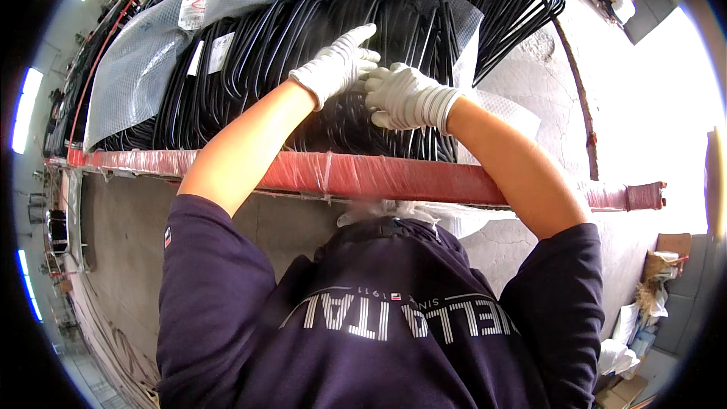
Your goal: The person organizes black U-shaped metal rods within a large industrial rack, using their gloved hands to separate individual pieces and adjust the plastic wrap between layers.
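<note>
Both my hands wear white knit gloves and meet over a stack of black bent rods. My left hand lies over the rods, its index finger stretched out to the right and the other fingers partly hidden. Just beside it, my right hand has its fingers curled inward, close to the left fingertips. Whatever the right fingers hold, if anything, is hidden. Clear bubble wrap drapes over the left and far side of the stack. White labels hang among the rods to the left.
A red rail wrapped in clear film crosses between my body and the rods. More black rods rise at the far right. Boxes and bags lie by the right wall. Another person is in the far right background.
</note>
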Available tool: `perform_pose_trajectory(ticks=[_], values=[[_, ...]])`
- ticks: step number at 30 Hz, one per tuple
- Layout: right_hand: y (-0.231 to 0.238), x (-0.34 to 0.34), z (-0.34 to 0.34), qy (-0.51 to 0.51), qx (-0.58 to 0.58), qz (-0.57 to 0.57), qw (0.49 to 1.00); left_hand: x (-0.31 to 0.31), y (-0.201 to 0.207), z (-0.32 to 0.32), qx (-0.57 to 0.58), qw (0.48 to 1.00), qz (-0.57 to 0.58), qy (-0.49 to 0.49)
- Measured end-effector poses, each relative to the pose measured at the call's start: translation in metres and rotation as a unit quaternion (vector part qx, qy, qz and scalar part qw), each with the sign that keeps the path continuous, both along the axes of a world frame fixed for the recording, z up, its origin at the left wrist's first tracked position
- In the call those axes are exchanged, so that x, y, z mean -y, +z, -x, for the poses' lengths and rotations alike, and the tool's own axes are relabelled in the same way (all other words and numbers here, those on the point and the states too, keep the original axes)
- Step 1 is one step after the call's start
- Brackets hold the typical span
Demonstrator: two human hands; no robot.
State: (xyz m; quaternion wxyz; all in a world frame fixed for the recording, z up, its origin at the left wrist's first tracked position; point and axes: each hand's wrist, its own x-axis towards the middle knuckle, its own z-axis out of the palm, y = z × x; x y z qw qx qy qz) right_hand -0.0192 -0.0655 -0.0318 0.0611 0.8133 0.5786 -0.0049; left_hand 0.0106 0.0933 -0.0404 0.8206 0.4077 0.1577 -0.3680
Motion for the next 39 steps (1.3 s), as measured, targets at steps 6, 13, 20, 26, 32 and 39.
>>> perform_pose_trajectory(ticks=[6, 13, 20, 26, 32, 39], values=[[-0.005, -0.007, 0.01, 0.001, 0.056, 0.052, 0.997, 0.003, 0.003, 0.002, 0.012, 0.997, -0.077, -0.009], [-0.017, -0.016, 0.003, -0.047, -0.052, 0.143, 0.987, 0.002, 0.03, 0.004, 0.228, 0.934, -0.251, -0.117], [0.0, -0.014, 0.002, -0.093, -0.116, 0.087, 0.985, -0.028, 0.018, 0.001, 0.296, 0.872, -0.385, 0.056], [0.002, -0.017, 0.004, -0.086, -0.118, 0.099, 0.984, -0.032, 0.009, -0.012, 0.208, 0.917, -0.339, 0.027], [-0.023, -0.014, -0.011, -0.102, -0.151, 0.074, 0.98, -0.039, -0.014, -0.031, 0.144, 0.934, -0.328, 0.022], [0.025, -0.02, 0.017, -0.161, -0.125, 0.112, 0.973, -0.042, -0.02, -0.031, 0.116, 0.942, -0.314, -0.002]])
